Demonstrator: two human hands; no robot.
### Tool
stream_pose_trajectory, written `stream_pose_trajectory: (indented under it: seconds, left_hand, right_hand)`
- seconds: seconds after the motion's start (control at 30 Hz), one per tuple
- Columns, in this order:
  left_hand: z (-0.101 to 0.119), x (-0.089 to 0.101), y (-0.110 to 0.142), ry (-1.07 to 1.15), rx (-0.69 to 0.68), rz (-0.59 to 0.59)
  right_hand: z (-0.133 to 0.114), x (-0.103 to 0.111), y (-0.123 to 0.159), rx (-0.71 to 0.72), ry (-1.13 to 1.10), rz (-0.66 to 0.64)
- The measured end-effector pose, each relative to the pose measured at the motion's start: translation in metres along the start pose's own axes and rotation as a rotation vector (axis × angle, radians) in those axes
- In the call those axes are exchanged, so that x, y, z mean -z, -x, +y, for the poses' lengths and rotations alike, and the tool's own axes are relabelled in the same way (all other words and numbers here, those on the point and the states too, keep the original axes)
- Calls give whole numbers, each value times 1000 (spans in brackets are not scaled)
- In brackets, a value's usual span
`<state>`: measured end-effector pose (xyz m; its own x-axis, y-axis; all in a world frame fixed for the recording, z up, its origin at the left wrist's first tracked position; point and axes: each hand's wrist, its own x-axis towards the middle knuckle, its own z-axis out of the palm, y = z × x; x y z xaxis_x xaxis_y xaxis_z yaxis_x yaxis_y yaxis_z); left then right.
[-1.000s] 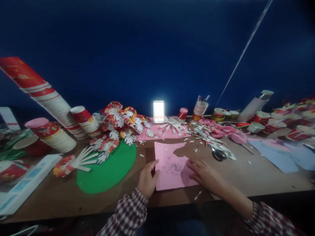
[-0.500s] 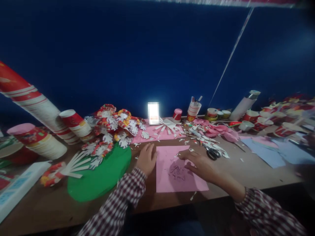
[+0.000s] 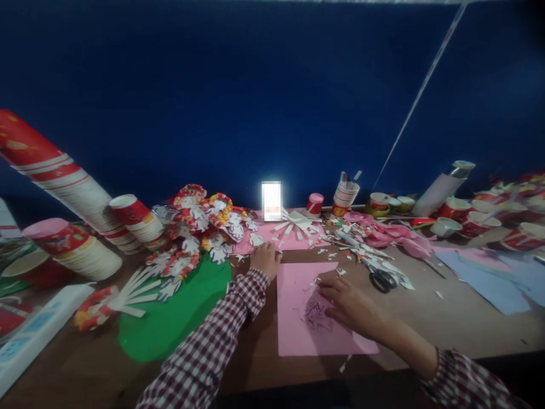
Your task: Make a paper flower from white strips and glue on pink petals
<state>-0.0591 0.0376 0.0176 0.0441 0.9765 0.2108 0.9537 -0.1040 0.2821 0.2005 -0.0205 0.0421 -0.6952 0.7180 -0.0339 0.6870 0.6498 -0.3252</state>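
A sheet of pink paper (image 3: 293, 335) with a dark line drawing and a few white scraps lies on the table before me. My right hand (image 3: 351, 304) is over its right part, fingers stretched and somewhat apart, holding nothing visible. Beyond the sheet's upper left corner, my left hand (image 3: 266, 260) reaches forward with extended fingers. Its fingertips are close to a small white paper cutout (image 3: 256, 240) at the edge of another pink sheet (image 3: 283, 244); whether they touch it I cannot tell. Black-handled scissors (image 3: 382, 280) rest right of my right hand.
Left are a green oval sheet (image 3: 170, 318), decorated paper-cup crafts (image 3: 191, 221), stacked paper cups (image 3: 80, 193) and a white box (image 3: 40, 335). A lit, blurred-out screen (image 3: 271, 200) stands at the back. Right lie paper scraps (image 3: 389, 258), blue sheets (image 3: 481, 278) and more cups (image 3: 479, 224).
My left hand has moved forward, away from the pink paper's left edge toward the white cutouts. My right hand stays over the paper. The view has shifted slightly.
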Motion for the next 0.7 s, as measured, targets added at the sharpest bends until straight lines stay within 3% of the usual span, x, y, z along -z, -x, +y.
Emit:
stream_pose_trajectory:
  seconds: [0.13, 0.33, 0.47, 0.6, 0.7]
  left_hand:
    - [-4, 10, 33, 24, -77, 30]
    - [-32, 31, 124, 102, -128, 113]
    - [-51, 45, 170, 132, -46, 188]
    - [-51, 48, 196, 176, 12, 274]
    - [-43, 41, 209, 206, 12, 273]
  right_hand:
    - [8, -9, -3, -2, -1, 71]
    - [32, -21, 16, -97, 101, 219]
    - [41, -14, 32, -107, 130, 266]
    - [28, -18, 46, -108, 108, 321]
    - [8, -31, 57, -53, 80, 323]
